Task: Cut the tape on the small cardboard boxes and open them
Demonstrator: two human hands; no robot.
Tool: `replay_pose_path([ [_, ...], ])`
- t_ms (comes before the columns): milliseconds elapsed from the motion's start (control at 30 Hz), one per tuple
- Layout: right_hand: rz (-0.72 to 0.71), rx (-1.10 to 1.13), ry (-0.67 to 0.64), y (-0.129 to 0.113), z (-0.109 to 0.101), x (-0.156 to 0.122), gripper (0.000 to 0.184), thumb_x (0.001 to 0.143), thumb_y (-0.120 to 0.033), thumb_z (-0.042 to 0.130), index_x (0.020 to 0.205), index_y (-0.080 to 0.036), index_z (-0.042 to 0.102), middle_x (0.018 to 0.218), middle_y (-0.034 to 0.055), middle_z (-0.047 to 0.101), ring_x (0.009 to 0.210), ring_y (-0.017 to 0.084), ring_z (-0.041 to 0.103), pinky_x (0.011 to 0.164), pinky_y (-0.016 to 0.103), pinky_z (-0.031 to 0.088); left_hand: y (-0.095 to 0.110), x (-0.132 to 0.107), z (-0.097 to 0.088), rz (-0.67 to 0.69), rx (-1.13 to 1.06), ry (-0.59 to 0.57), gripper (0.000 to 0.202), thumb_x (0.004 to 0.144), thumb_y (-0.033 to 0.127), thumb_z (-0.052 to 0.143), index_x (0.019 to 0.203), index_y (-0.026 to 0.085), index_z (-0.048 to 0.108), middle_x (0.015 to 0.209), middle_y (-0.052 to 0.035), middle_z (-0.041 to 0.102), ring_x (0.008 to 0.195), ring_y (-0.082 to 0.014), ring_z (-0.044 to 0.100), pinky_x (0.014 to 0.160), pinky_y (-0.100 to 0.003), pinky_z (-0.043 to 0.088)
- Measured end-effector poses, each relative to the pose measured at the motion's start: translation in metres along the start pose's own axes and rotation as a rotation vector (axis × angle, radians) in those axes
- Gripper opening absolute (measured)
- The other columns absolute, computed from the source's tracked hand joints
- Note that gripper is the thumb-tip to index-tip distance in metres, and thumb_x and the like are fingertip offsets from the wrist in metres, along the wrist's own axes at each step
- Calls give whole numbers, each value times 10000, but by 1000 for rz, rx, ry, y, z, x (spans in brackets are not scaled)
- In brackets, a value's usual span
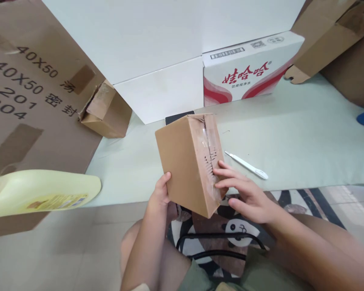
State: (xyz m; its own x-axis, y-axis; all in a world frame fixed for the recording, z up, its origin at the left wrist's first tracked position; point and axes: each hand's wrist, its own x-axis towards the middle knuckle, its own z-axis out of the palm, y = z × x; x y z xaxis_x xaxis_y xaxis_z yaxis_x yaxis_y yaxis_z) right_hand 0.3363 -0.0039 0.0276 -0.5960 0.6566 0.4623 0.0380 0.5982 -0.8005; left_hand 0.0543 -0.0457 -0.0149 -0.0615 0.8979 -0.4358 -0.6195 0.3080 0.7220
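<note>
A small brown cardboard box (182, 161) is held tilted over the table's front edge, one taped side turned to the right. My left hand (161, 190) grips its lower left side, thumb on the face and the other fingers hidden behind. Clear tape (208, 161) runs along the box's seam, where the card looks torn and scored. My right hand (245, 194) has its fingers spread, the fingertips touching the taped side. Just right of the box, a white craft knife (247, 165) lies on the table with its tip toward the box.
Behind the box stand white cartons (160, 93) and a red-and-white carton (245, 72). At left are a large printed cardboard box (33, 101), a smaller brown box (109, 113) and a pale yellow bottle (48, 190). A dark flat object (179, 117) shows partly behind the held box.
</note>
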Motion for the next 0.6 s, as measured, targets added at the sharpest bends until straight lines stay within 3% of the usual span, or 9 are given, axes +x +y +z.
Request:
replay_pose_path([
  [67, 96, -116, 134, 4, -8, 3, 197, 938, -295, 540, 1078, -251, 671, 1181, 99, 715, 1188, 279, 637, 995, 479, 517, 0, -3, 1, -8, -9, 26, 491, 634, 528, 803, 988, 194, 742, 903, -85, 781, 830, -299, 735, 785, -421, 581],
  [167, 409, -513, 258, 23, -23, 3, 207, 905, -291, 529, 1047, -220, 661, 1020, 106, 716, 927, 275, 675, 768, 419, 546, 2, -7, 7, 42, -56, 88, 518, 688, 581, 740, 1029, 191, 730, 960, -84, 777, 888, -303, 729, 827, -445, 582],
  [233, 587, -742, 129, 39, -31, 0, 268, 864, -331, 567, 1082, -203, 655, 1019, 125, 696, 870, 294, 654, 649, 388, 504, 3, -8, 11, 80, -76, 114, 533, 693, 611, 720, 1033, 200, 726, 1005, -76, 772, 941, -308, 720, 843, -453, 582],
  [300, 674, -836, -16, 51, -35, -3, 251, 849, -337, 577, 1047, -203, 655, 958, 117, 686, 790, 270, 629, 572, 344, 446, 5, -8, 12, 112, -79, 127, 530, 694, 625, 712, 1027, 213, 727, 1012, -62, 771, 955, -301, 716, 839, -443, 585],
  [433, 717, -697, -57, 51, -35, 1, 145, 889, -291, 512, 888, -201, 625, 843, 86, 668, 670, 206, 583, 554, 316, 412, 9, -2, 8, 161, -68, 158, 497, 667, 599, 751, 996, 226, 740, 931, -39, 777, 849, -263, 728, 789, -401, 594],
  [600, 465, -226, 38, 17, -28, 13, 193, 942, -321, 454, 993, -208, 602, 823, 40, 675, 634, 163, 586, 595, 304, 453, 11, 2, 1, 237, -30, 144, 439, 698, 573, 753, 983, 240, 739, 914, -45, 778, 830, -263, 730, 764, -395, 591],
])
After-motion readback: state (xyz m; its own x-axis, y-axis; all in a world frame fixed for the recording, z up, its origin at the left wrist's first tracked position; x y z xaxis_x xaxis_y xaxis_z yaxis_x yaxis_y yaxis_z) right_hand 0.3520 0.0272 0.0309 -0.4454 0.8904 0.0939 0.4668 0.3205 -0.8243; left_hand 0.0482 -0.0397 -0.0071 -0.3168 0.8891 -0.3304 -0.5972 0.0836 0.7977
